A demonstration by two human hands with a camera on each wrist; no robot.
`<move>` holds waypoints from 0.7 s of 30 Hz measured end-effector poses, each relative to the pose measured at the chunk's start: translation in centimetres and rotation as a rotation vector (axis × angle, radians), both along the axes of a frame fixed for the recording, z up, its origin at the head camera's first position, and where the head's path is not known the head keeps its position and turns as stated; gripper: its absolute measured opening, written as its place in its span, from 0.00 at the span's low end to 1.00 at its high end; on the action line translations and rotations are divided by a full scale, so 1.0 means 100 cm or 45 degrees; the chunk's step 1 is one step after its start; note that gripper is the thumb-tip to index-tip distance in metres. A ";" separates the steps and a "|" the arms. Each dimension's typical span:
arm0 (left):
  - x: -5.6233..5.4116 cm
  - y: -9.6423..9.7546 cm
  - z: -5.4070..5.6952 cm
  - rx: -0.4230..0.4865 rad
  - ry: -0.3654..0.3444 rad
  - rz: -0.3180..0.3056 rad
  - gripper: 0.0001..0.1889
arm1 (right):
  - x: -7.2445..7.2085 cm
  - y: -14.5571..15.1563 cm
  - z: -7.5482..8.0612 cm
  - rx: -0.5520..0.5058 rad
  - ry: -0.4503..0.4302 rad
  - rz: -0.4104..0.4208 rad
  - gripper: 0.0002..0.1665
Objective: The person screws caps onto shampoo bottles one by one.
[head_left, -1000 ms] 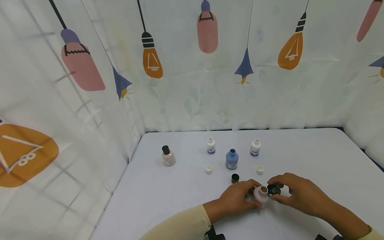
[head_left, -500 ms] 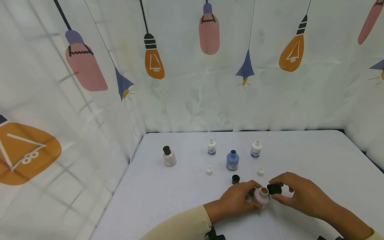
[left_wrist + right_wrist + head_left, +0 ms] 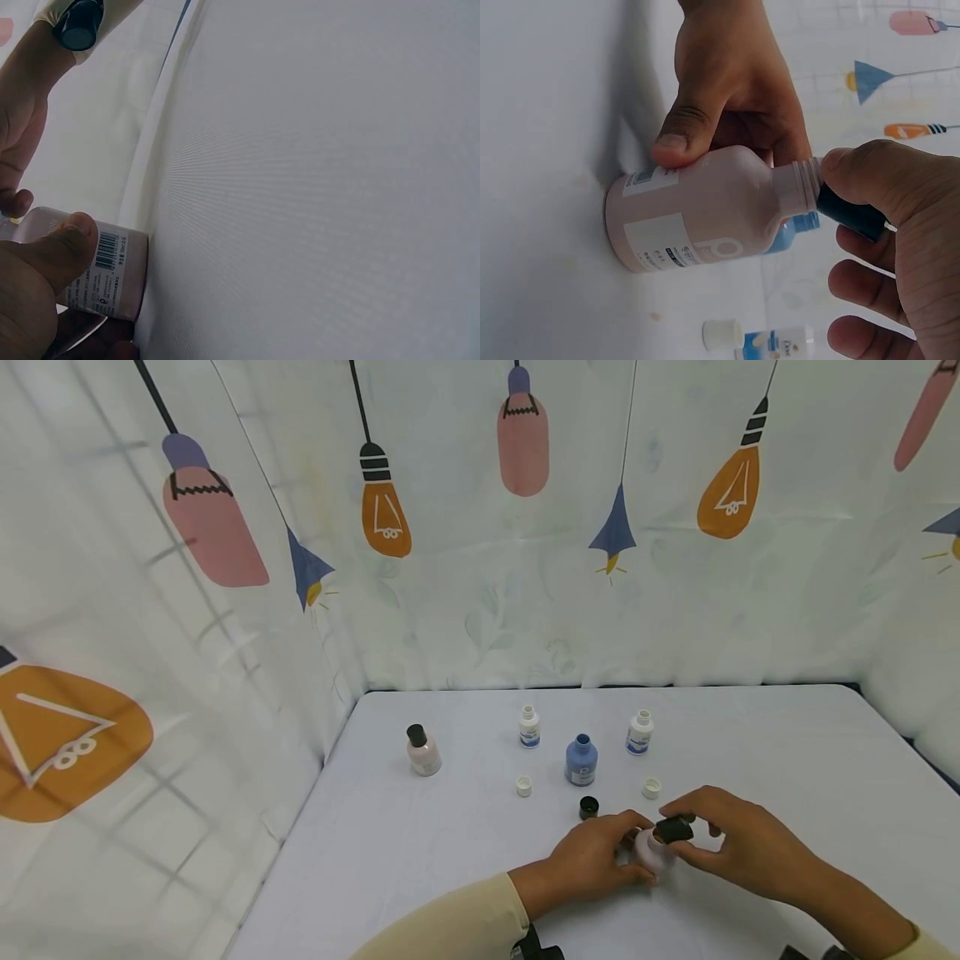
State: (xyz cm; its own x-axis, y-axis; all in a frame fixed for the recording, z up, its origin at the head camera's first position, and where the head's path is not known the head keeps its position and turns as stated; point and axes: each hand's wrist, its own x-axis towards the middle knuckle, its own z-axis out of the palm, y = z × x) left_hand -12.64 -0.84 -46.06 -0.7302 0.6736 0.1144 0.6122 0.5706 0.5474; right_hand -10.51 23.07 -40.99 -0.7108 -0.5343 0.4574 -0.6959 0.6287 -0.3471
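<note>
A small pale pink bottle (image 3: 697,210) with a threaded neck and a white label stands on the white table. My left hand (image 3: 592,866) grips its body between thumb and fingers; the thumb lies by the barcode label in the left wrist view. In my right hand (image 3: 742,843) a black cap (image 3: 674,829) is pinched between thumb and fingers. The cap is tilted at the bottle's mouth and overlaps its rim. Another black cap (image 3: 588,807) lies just beyond the left hand.
Behind the hands stand an uncapped blue bottle (image 3: 581,762) and two uncapped white bottles, one left (image 3: 529,728) and one right (image 3: 639,733). Two white caps, one left (image 3: 523,787) and one right (image 3: 651,788), lie nearer. A black-capped pink bottle (image 3: 424,753) stands far left.
My right hand has brought the black cap left and over the mouth of the pink bottle, turning it from beside the neck. The left hand holds the bottle in the same place.
</note>
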 end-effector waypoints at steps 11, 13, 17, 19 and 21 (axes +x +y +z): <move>0.000 0.000 0.000 -0.005 -0.001 0.006 0.30 | 0.001 -0.006 -0.001 0.026 -0.062 -0.004 0.35; 0.000 0.001 0.000 -0.006 -0.001 0.012 0.30 | -0.001 -0.006 -0.002 0.017 -0.047 0.028 0.35; 0.000 0.000 0.000 -0.008 0.010 0.012 0.30 | -0.002 -0.006 -0.005 -0.006 -0.010 0.083 0.38; 0.000 0.000 0.000 -0.007 0.018 0.008 0.30 | -0.003 -0.006 -0.007 -0.010 -0.003 0.094 0.39; -0.001 0.000 0.000 -0.003 0.021 0.002 0.31 | -0.003 -0.006 -0.008 -0.004 -0.007 0.095 0.39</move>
State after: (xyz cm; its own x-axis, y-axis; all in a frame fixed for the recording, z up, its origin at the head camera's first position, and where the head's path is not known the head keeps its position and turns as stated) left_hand -12.70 -0.87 -46.06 -0.7291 0.6729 0.1252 0.6205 0.5726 0.5358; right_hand -10.79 22.43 -41.77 -0.6713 -0.5846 0.4556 -0.7391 0.5740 -0.3526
